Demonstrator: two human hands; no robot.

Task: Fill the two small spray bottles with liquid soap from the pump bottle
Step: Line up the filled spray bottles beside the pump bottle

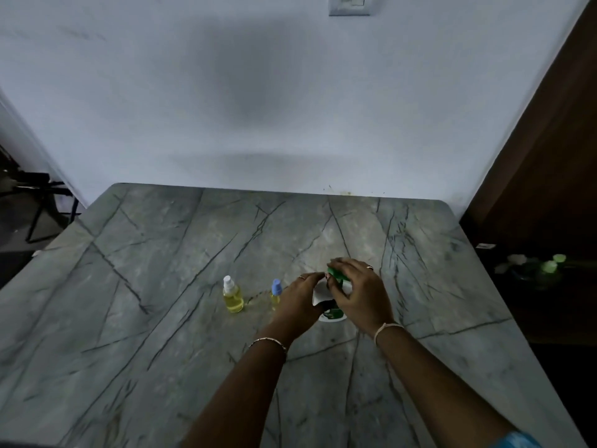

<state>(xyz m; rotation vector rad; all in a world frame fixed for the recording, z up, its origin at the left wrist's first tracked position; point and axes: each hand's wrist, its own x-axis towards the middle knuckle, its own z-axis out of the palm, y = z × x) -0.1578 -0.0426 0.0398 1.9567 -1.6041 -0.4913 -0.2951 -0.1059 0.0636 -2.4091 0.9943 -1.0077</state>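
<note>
Two small spray bottles stand upright on the grey marble table [161, 286]. The one with a white cap [232, 295] holds yellow liquid. The blue-capped bottle [276, 293] stands to its right, partly behind my left hand. The white pump bottle [332, 313] with a green label and green pump top stands right of them. My left hand [302, 297] wraps its white body. My right hand [358, 292] is closed over the green pump top [336, 273]. Most of the pump bottle is hidden by both hands.
A pale wall rises behind the table's far edge, with a switch plate [349, 4] at the top. A dark wooden panel [549, 156] stands at the right. A black stand [35, 202] sits on the floor at left. Greenish objects [546, 266] lie in the dark right of the table.
</note>
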